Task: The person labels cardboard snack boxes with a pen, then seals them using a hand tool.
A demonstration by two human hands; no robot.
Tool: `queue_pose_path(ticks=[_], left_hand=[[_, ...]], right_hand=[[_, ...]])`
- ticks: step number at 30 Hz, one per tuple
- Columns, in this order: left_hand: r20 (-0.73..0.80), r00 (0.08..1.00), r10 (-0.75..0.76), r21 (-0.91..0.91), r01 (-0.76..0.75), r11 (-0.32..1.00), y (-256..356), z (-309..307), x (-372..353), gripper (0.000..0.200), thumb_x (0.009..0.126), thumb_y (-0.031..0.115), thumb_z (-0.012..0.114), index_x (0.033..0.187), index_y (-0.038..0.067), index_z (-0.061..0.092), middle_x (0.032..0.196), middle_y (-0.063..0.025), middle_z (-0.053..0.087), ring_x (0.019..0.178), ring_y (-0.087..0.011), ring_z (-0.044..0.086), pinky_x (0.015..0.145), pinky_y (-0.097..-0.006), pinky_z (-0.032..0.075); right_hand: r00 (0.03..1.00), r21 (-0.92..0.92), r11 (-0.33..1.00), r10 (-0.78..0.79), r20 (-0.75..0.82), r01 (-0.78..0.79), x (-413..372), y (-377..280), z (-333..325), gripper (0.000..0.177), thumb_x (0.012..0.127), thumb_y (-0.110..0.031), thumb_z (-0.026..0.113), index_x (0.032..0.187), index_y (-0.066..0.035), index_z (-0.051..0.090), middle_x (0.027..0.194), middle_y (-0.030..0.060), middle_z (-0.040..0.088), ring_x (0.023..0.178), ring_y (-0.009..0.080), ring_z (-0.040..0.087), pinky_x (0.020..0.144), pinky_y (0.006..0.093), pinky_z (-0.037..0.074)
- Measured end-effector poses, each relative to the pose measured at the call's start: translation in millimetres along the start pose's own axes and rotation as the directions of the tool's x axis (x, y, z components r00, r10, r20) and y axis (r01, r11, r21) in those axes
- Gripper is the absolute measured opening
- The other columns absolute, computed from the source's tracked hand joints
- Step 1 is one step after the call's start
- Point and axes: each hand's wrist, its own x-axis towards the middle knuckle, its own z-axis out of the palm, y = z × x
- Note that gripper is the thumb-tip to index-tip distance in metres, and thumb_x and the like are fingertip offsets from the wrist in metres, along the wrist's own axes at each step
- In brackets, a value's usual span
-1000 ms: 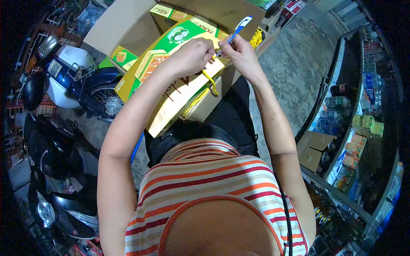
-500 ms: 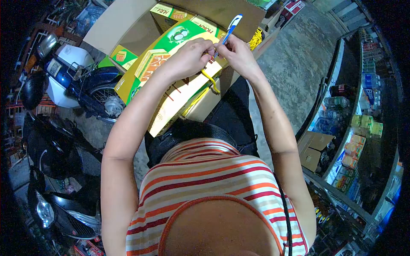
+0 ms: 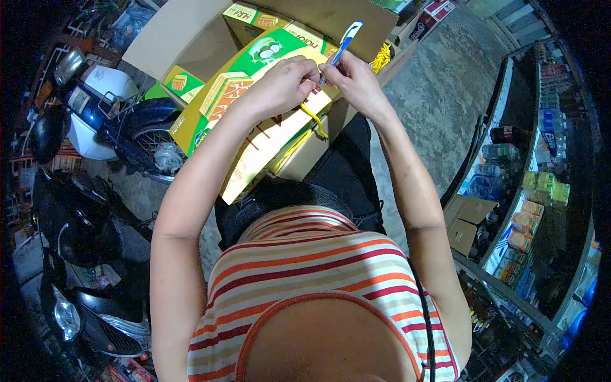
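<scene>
A green and yellow snack box [image 3: 267, 54] with printed pictures lies tilted across an open cardboard carton [image 3: 184, 32]. My right hand [image 3: 353, 75] is closed around a blue and white pen [image 3: 348, 39], whose top end points up and away from me. Against it, my left hand [image 3: 286, 83] is closed in a pinch over the snack box's near right edge; what its fingertips hold is hidden. A yellow cord [image 3: 310, 116] hangs just below the hands, along the carton's side. The pen's lower end is covered by my fingers.
More boxes of the same print [image 3: 251, 16] sit inside the carton. A bundle of yellow cord [image 3: 382, 58] hangs at its right. Motorbikes [image 3: 102, 111] stand at the left. Shelves with bottles and packets [image 3: 541, 184] line the right, with a small open cardboard box [image 3: 468, 219].
Both hands stay almost where they were, with the pen at the same slant. Only a very slight shift of the view shows.
</scene>
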Motion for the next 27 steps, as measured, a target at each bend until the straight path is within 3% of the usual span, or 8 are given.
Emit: queue_pose_path(ticks=[5,7,10,11,13,17,19,27], left_hand=[[0.003,1.000,-0.005,-0.018,0.005,1.000,-1.6,0.4,0.4,0.010,0.086,0.010,0.056,0.088,0.001,0.058,0.090,-0.0132,0.061,0.090,-0.0288,0.061,0.083,-0.0383,0.048],[0.005,1.000,-0.009,-0.035,0.009,0.999,-1.3,0.6,1.0,0.010,0.086,0.010,0.056,0.088,0.001,0.058,0.090,-0.0132,0.061,0.089,-0.0287,0.061,0.083,-0.0382,0.048],[0.008,1.000,0.015,-0.006,-0.015,1.000,-1.6,0.0,1.0,0.010,0.086,0.010,0.056,0.088,0.000,0.057,0.090,-0.0130,0.061,0.089,-0.0284,0.061,0.083,-0.0382,0.048],[0.004,1.000,0.019,-0.008,-0.019,1.000,-1.8,0.2,0.7,0.010,0.086,0.010,0.056,0.088,0.001,0.057,0.090,-0.0128,0.061,0.089,-0.0282,0.061,0.083,-0.0380,0.048],[0.001,1.000,0.024,-0.010,-0.024,1.000,-1.8,0.7,0.5,0.010,0.085,0.010,0.056,0.088,0.001,0.057,0.090,-0.0126,0.061,0.089,-0.0280,0.061,0.083,-0.0379,0.048],[-0.001,1.000,0.018,0.008,-0.018,1.000,-2.6,2.0,0.6,0.010,0.085,0.011,0.057,0.088,0.001,0.057,0.089,-0.0123,0.061,0.089,-0.0279,0.061,0.083,-0.0377,0.048],[-0.005,1.000,0.026,0.007,-0.026,1.000,-3.1,2.8,0.2,0.010,0.084,0.011,0.057,0.088,0.001,0.057,0.089,-0.0123,0.061,0.089,-0.0279,0.061,0.083,-0.0376,0.048],[-0.010,0.999,0.045,-0.002,-0.045,0.999,-4.0,2.5,-0.1,0.009,0.085,0.010,0.057,0.088,0.002,0.057,0.088,-0.0126,0.059,0.087,-0.0291,0.060,0.082,-0.0383,0.048]], right_hand=[[1.000,-0.012,1.000,0.009,0.000,-0.009,-1.0,-1.1,0.6,0.025,0.093,-0.024,0.063,0.092,0.000,0.058,0.075,0.0028,0.062,0.069,0.0076,0.055,0.062,0.0267,0.045],[0.999,-0.005,0.999,-0.036,-0.033,0.036,0.0,3.4,2.4,0.032,0.089,-0.030,0.062,0.092,0.001,0.058,0.072,0.0130,0.064,0.066,0.0222,0.062,0.061,0.0362,0.047],[0.997,-0.038,0.997,-0.075,-0.031,0.074,1.4,6.6,2.8,0.033,0.089,-0.031,0.062,0.092,0.001,0.058,0.071,0.0150,0.063,0.066,0.0249,0.062,0.061,0.0375,0.047],[0.997,-0.037,0.997,-0.075,-0.031,0.073,1.3,6.5,2.8,0.033,0.089,-0.031,0.062,0.092,0.001,0.058,0.071,0.0150,0.063,0.066,0.0249,0.062,0.061,0.0375,0.047],[1.000,-0.080,0.997,-0.021,0.006,0.021,0.3,2.3,1.2,0.025,0.093,-0.025,0.063,0.092,0.000,0.058,0.075,0.0033,0.063,0.068,0.0080,0.055,0.061,0.0264,0.045],[1.000,-0.067,0.997,-0.030,-0.002,0.030,-1.1,-0.6,2.3,0.025,0.093,-0.024,0.062,0.093,0.000,0.057,0.075,0.0037,0.062,0.068,0.0092,0.056,0.062,0.0271,0.046],[0.996,-0.069,0.995,-0.079,-0.041,0.076,-0.8,3.2,4.8,0.035,0.090,-0.033,0.060,0.091,0.002,0.056,0.074,0.0192,0.064,0.069,0.0344,0.064,0.064,0.0432,0.048],[0.998,-0.152,0.987,-0.053,-0.043,0.046,-3.5,-1.1,4.1,0.036,0.090,-0.034,0.059,0.089,0.002,0.054,0.075,0.0214,0.064,0.072,0.0383,0.063,0.065,0.0458,0.048]])
